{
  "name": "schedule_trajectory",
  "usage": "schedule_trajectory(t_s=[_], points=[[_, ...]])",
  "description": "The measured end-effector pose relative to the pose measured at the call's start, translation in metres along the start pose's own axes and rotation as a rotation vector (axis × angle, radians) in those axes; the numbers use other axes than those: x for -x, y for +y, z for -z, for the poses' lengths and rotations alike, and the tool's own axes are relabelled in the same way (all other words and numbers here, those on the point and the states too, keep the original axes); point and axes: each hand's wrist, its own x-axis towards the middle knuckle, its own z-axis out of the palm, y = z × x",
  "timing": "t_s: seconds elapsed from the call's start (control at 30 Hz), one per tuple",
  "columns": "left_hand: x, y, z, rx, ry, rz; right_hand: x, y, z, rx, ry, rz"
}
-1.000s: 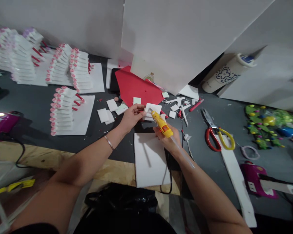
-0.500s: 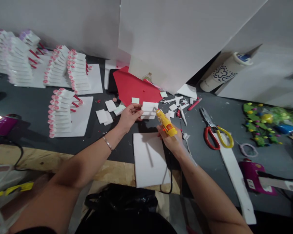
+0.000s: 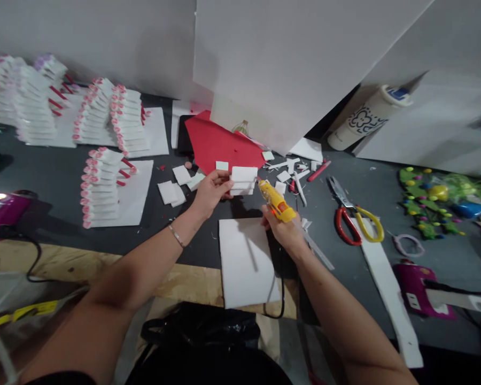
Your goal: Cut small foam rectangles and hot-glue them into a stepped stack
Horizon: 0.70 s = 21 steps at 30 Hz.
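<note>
Between the thumb and fingers of my left hand (image 3: 213, 192) is a small stack of stepped white foam pieces (image 3: 243, 181). My right hand (image 3: 282, 227) grips a yellow hot glue gun (image 3: 276, 200), its nozzle just right of the stack and apart from it. A clear glue stick (image 3: 318, 251) sticks out from the gun's back. Below both hands lies a white foam sheet (image 3: 246, 256) on the dark table. Loose white foam squares (image 3: 169, 192) are left of my left hand, and a red sheet (image 3: 214, 141) lies behind it.
Layered white pieces with pink ends (image 3: 102, 187) stand on sheets at the left. White scraps (image 3: 296, 171), scissors (image 3: 350, 214), a foam strip (image 3: 393, 294) and a purple device (image 3: 417, 289) lie rightward. A white tumbler (image 3: 369, 117) leans by the back panel (image 3: 288, 64).
The glue gun in my right hand has moved slightly right and down, away from the foam stack. My left hand stays nearly in place, the stack tilted a little more toward me.
</note>
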Motion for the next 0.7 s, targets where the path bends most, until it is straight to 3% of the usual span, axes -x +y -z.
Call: schedule_trajectory(t_s=[0.1,0.2,0.37,0.57,0.7], points=[[0.000,0.002,0.000,0.020,0.006,0.017,-0.001,-0.003,0.001,-0.097,0.079,-0.036],[0.007,0.007,-0.004,0.051,-0.042,0.046,-0.003,-0.003,0.000,-0.228,0.139,0.044],[0.026,0.014,-0.019,0.112,-0.173,0.142,-0.004,0.000,-0.001,-0.386,0.096,0.086],[0.030,0.015,-0.019,0.116,-0.178,0.186,-0.006,0.003,-0.004,-0.617,0.053,0.009],[0.027,0.013,-0.016,0.070,-0.187,0.152,-0.009,0.001,-0.005,-0.638,0.073,-0.044]])
